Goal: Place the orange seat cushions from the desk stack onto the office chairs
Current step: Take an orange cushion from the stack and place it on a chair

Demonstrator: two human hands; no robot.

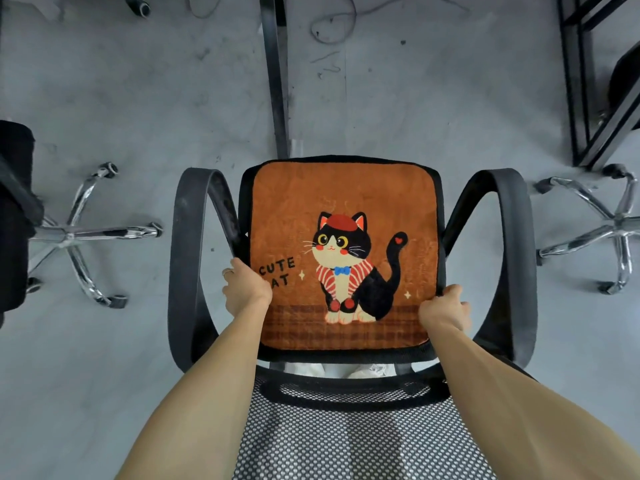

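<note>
An orange seat cushion (341, 199) with a black-and-white cat picture and the words "CUTE CAT" lies flat on the seat of a black office chair (188, 237), seen from behind its mesh backrest (346, 441). My left hand (246, 289) grips the cushion's left edge, fingers curled under it. At the right edge, my right hand (446, 308) grips the cushion near its lower corner. Both forearms reach over the backrest.
Chrome star bases of two other chairs stand on the grey floor, one at the left (79, 233) and one at the right (609, 230). A black desk leg (275, 74) rises ahead of the chair. A black metal frame (588, 81) stands at the upper right.
</note>
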